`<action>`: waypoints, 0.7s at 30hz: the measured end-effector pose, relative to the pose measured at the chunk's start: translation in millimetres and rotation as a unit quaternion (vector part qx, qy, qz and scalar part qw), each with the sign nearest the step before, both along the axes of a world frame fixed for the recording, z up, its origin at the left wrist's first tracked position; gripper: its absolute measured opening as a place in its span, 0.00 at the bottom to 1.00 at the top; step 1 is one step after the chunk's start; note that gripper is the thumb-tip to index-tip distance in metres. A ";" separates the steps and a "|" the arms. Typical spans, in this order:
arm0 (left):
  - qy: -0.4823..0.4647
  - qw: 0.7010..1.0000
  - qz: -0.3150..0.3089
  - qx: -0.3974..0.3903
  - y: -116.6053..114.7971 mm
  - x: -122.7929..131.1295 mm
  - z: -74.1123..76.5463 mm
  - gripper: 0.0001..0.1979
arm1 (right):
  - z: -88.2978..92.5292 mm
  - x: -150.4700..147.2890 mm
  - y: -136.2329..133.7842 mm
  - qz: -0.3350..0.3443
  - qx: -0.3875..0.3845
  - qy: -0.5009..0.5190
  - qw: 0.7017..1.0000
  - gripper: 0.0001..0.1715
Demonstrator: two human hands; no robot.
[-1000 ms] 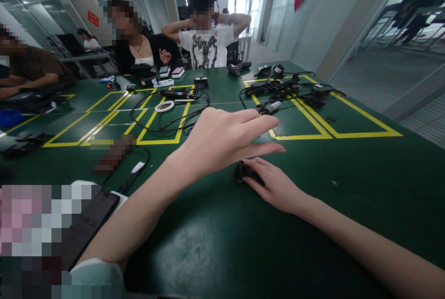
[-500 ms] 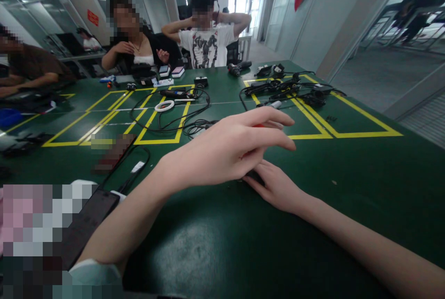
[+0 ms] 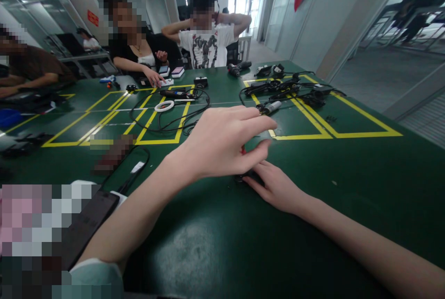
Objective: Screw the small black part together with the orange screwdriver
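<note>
My left hand (image 3: 222, 143) hovers just above the green table (image 3: 347, 183) at its middle. Its fingers are curled into a pinch, and a small red thing (image 3: 242, 150) shows between thumb and fingers. Directly below and to the right, my right hand (image 3: 276, 187) lies low on the table. Its fingertips hold a small black object (image 3: 245, 178), which my left hand mostly hides. The two hands nearly touch over that object.
Yellow tape squares (image 3: 313, 136) mark the table beyond my hands. Black cables (image 3: 167, 125), a white ring (image 3: 164, 105) and a tangle of black gear (image 3: 295, 89) lie there. A dark phone (image 3: 86, 225) sits at the lower left. Three people sit along the far and left edges.
My left hand has dropped and pulled back towards the black object, its fingers closing from stretched out into a pinch. My right hand has stayed put. A person opposite reached a hand onto the table.
</note>
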State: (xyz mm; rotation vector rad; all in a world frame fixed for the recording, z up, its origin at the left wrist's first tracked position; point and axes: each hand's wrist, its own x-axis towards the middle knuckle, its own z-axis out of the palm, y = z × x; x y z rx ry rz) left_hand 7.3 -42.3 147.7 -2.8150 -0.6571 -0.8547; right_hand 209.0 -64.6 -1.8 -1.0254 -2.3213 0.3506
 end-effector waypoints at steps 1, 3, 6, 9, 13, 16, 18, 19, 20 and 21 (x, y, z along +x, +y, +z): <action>0.000 0.999 -0.031 -0.030 -1.2 -0.6 1.6 0.13 | -0.6 0.0 0.1 0.002 0.002 0.002 1.000 0.10; -0.005 0.991 -0.097 -0.087 -3.0 -2.2 4.3 0.18 | -2.0 0.3 0.2 0.003 0.009 0.005 1.000 0.11; -0.019 0.980 -0.149 -0.132 -3.9 -3.7 5.8 0.21 | -2.9 1.1 0.0 0.001 0.016 0.006 1.000 0.13; -0.028 0.982 -0.150 -0.108 -1.8 -3.2 4.0 0.18 | -1.4 1.7 -0.8 -0.002 0.004 -0.001 1.000 0.12; -0.036 0.993 -0.110 -0.028 5.2 -1.6 -2.6 0.12 | 1.6 1.4 -1.6 -0.006 -0.008 -0.008 1.000 0.13; -0.028 0.995 -0.076 0.062 10.5 -0.8 -8.7 0.09 | 1.4 0.9 -1.2 -0.008 0.003 -0.010 1.000 0.14; -0.022 0.990 -0.063 0.122 13.0 0.0 -12.5 0.14 | 0.3 0.8 -0.8 -0.006 0.007 -0.009 1.000 0.14; -0.021 0.987 -0.057 0.146 13.9 0.6 -14.1 0.17 | -0.4 0.8 -0.6 -0.002 0.008 -0.007 1.000 0.14; -0.021 0.985 -0.051 0.166 14.6 1.3 -15.3 0.19 | -1.1 0.8 -0.5 0.001 0.010 -0.006 1.000 0.14; -0.021 0.982 -0.045 0.181 14.9 2.1 -16.1 0.21 | -1.6 0.9 -0.5 0.003 0.013 -0.006 1.000 0.13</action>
